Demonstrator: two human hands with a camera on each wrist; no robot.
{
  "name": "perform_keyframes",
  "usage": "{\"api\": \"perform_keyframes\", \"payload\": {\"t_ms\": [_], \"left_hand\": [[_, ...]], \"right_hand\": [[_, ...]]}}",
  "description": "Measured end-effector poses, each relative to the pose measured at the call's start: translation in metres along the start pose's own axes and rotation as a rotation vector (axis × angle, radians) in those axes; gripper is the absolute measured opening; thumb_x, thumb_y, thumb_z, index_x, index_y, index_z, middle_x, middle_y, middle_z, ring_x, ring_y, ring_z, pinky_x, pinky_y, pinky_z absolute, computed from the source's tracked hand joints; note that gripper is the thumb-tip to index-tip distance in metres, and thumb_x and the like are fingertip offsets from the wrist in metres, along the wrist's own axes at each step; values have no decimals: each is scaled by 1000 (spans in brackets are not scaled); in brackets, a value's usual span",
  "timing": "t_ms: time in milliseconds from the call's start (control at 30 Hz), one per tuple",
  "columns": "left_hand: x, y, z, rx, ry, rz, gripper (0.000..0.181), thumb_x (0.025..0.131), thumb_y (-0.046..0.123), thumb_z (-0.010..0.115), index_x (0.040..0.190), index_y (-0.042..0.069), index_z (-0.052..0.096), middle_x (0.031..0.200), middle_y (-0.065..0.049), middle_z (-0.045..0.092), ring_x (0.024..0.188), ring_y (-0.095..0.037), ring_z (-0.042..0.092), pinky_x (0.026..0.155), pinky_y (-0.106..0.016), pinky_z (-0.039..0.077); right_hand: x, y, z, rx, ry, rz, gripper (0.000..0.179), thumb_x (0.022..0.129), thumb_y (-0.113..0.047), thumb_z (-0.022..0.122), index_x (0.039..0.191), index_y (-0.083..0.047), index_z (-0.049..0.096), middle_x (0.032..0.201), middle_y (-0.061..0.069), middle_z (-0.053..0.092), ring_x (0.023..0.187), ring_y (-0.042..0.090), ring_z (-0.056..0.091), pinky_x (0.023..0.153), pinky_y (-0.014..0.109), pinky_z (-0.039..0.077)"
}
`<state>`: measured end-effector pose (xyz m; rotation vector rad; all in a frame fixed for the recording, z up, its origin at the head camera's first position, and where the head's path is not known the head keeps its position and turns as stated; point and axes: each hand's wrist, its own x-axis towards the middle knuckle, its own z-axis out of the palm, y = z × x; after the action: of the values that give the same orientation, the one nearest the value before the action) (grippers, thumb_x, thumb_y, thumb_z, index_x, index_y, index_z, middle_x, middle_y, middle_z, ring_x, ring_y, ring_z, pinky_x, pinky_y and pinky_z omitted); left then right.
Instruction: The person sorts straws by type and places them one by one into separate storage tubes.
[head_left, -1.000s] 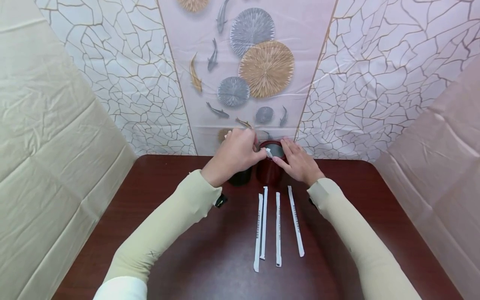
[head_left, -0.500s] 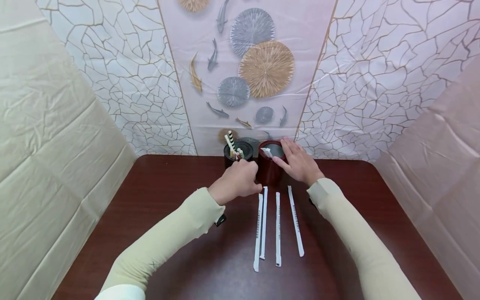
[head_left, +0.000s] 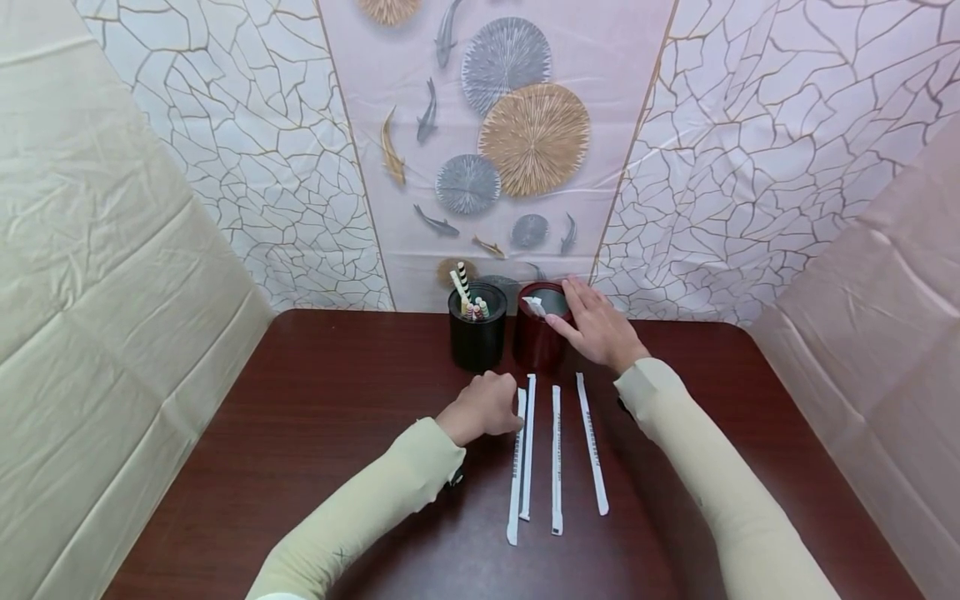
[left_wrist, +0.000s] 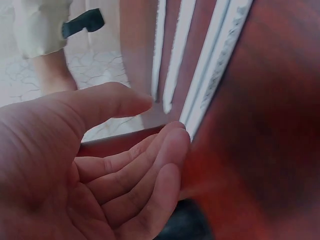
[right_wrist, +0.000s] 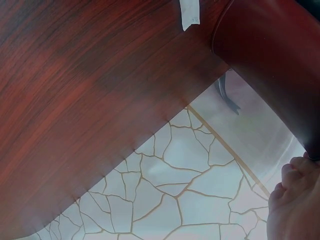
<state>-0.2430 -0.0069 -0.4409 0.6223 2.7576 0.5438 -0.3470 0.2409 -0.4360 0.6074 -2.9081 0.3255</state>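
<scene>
In the head view my left hand (head_left: 487, 406) hovers beside the top of the leftmost paper-wrapped straw (head_left: 515, 487). The left wrist view shows its fingers loosely bent and its thumb apart, holding nothing; the fingertips come near the wrapped straw (left_wrist: 212, 65), and contact is unclear. My right hand (head_left: 603, 329) rests on the right side of the dark red cylindrical holder (head_left: 534, 350), fingers and thumb extended along its rim. A white wrapped straw (head_left: 535, 305) leans inside that holder. More wrapped straws, such as the rightmost wrapped straw (head_left: 592, 450), lie lengthwise on the table.
A black cylindrical holder (head_left: 477, 346) with several striped straws (head_left: 463, 283) stands left of the red one. Both are near the back edge of the dark brown table (head_left: 337, 400). A patterned cloth wall (head_left: 480, 125) rises behind.
My left hand has left the red holder's mouth and come down toward me to the leftmost straw, uncovering the black holder. The right hand has stayed in place.
</scene>
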Motion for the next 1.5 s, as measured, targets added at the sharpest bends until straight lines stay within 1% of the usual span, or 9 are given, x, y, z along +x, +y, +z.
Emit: {"api": "perform_keyframes", "payload": {"t_ms": [167,300,500,600,833,1167,1233,1400,1500], "left_hand": [[10,-14,32,-53,2,7,31,89,24,79,70,12,58,61,-1,53,60,-20,53,56,-34,49],[23,-25,57,-67,20,-7,33,84,26,80,66,14,56,59,0,52,60,-21,52,56,-34,48],[46,-41,85,-70,21,-100,34,80,35,83,66,17,59,64,0,59,68,-22,57,59,-34,49],[49,-41,89,-77,10,-118,36,83,38,82,65,16,59,65,-1,59,69,-24,58,59,-36,50],[49,-40,88,-126,-9,-136,41,84,40,83,64,15,58,62,-2,56,65,-24,55,56,-35,48],[50,-46,86,-134,12,-115,37,83,44,82,63,18,66,55,3,66,72,-25,60,67,-32,53],[43,-44,77,-148,14,-120,37,85,40,81,61,17,65,55,2,65,70,-25,61,66,-33,53],[15,-28,39,-213,28,-125,40,89,30,81,56,12,68,52,-1,64,64,-21,63,64,-33,53],[7,-26,25,-230,56,-101,43,90,28,81,53,10,69,47,1,61,58,-18,62,61,-30,50]], "right_hand": [[-1,0,1,-1,-10,-3,88,110,-62,36,169,0,16,177,21,16,165,37,18,134,55,16],[-1,0,2,-6,-10,-3,87,110,-62,36,168,0,16,177,21,16,165,37,19,134,55,17],[0,-1,2,-6,6,-4,87,110,-62,37,168,0,18,176,21,19,164,38,20,133,55,19],[0,-2,2,1,11,2,86,109,-61,39,168,-1,19,177,19,19,164,36,21,133,54,20],[0,-2,1,-3,6,6,87,109,-62,38,169,-2,18,177,19,18,164,36,20,134,53,19],[-2,0,1,10,12,9,87,109,-63,37,169,-2,18,177,19,19,164,36,20,133,54,19],[-1,0,1,13,15,8,86,109,-62,39,169,-2,19,177,19,19,164,35,20,134,53,19],[0,0,2,15,5,10,87,109,-62,38,169,-3,17,177,18,18,165,35,19,134,53,19],[-1,1,1,21,-4,21,88,109,-65,36,170,-4,16,178,17,16,165,35,19,133,53,20]]}}
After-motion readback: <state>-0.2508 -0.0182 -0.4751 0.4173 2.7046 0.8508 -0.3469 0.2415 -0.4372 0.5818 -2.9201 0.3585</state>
